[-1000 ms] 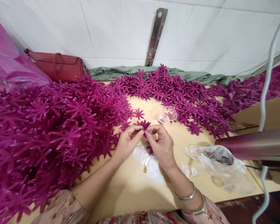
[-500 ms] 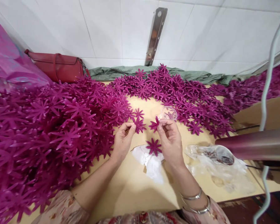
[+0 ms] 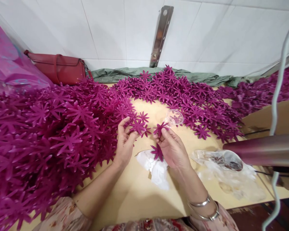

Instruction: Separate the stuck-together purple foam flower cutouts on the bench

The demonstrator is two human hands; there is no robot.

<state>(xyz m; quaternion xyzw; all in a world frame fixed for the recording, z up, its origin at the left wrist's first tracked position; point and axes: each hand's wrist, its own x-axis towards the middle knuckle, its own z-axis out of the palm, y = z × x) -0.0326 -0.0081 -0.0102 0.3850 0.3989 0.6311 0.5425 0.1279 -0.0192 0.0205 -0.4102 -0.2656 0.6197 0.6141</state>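
Note:
My left hand [image 3: 124, 143] pinches a magenta star-shaped flower piece [image 3: 137, 125] at the edge of the big pile of the same pieces [image 3: 50, 128]. My right hand [image 3: 172, 148] holds another magenta flower piece [image 3: 159, 128] between thumb and fingertips, a short way right of the left one. A third flower piece [image 3: 157, 151] lies on a crumpled white cloth [image 3: 154, 166] just under my right hand. A small clear plastic cup [image 3: 174, 117] rests on the wooden table [image 3: 139, 192] beyond my fingers.
More magenta flower pieces [image 3: 183, 93] arc along the back and right. A red bag [image 3: 59, 68] and green cloth [image 3: 125, 74] lie against the tiled wall. Clear plastic bags [image 3: 228, 170], a metal tube [image 3: 262, 149] and a hanging cable [image 3: 275, 112] are at right.
My hands, joined on one cluster a second ago, separated with a flower piece in each; one piece dropped onto the white cloth. My right hand has since lowered and moved back toward the left.

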